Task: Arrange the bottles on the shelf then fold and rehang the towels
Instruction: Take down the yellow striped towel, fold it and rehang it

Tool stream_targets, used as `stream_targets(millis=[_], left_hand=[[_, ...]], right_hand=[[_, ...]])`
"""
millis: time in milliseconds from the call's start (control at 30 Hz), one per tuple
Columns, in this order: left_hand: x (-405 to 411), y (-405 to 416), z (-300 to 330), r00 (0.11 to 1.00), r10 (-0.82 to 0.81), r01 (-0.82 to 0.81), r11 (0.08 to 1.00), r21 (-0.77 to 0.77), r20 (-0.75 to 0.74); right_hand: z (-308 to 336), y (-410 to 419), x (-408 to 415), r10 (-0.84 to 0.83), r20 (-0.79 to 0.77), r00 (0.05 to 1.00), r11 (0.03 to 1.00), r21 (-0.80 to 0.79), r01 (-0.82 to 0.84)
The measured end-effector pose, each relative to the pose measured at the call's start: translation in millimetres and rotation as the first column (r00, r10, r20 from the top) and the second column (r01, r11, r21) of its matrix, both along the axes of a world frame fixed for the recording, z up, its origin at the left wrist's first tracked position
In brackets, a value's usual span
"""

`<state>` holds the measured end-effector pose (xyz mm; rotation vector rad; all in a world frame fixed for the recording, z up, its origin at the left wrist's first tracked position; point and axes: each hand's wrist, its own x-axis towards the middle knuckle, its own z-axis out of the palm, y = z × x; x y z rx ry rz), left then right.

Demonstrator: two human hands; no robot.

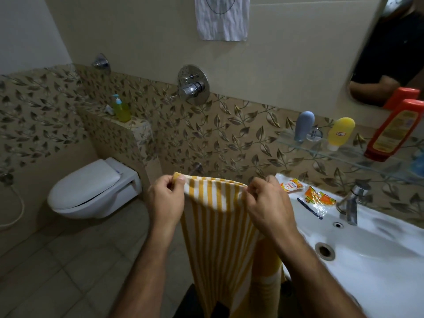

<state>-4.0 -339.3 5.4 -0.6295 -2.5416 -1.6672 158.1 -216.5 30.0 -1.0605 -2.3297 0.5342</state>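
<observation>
1. The yellow-and-white striped towel [218,226] is held up at the lower centre of the frame, its length hanging down toward the floor between the forearms.
2. Its top edge is pinched at the left corner by the left hand [166,200] and at the right corner by the right hand [266,203], thumbs pressed against fingers.
3. Three bottles, grey [304,126], yellow [339,133] and red [393,130], are seen on the glass shelf [344,154] at the right edge, so the arranging is judged done.
4. Folding is judged just begun; rehanging remains.
5. Both arms are extended forward, wrists level.

Sink [378,260] crowds the right; open floor [57,260] lies left.
</observation>
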Motion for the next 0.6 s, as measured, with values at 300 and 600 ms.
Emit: stream_targets(millis=[300,600], left_hand=[[37.5,13.8,3.7,0.896,-0.443,0.444,0.887,0.125,-0.037],[22.6,16.0,28.1,0.808,-0.588,0.574,0.793,-0.206,-0.013]], right_hand=[[1.5,-2.0,-19.8,0.302,-0.008,0.953,0.944,0.140,-0.298],[0.2,6.1,-14.0,0.400,-0.054,0.915,0.916,0.040,-0.399]])
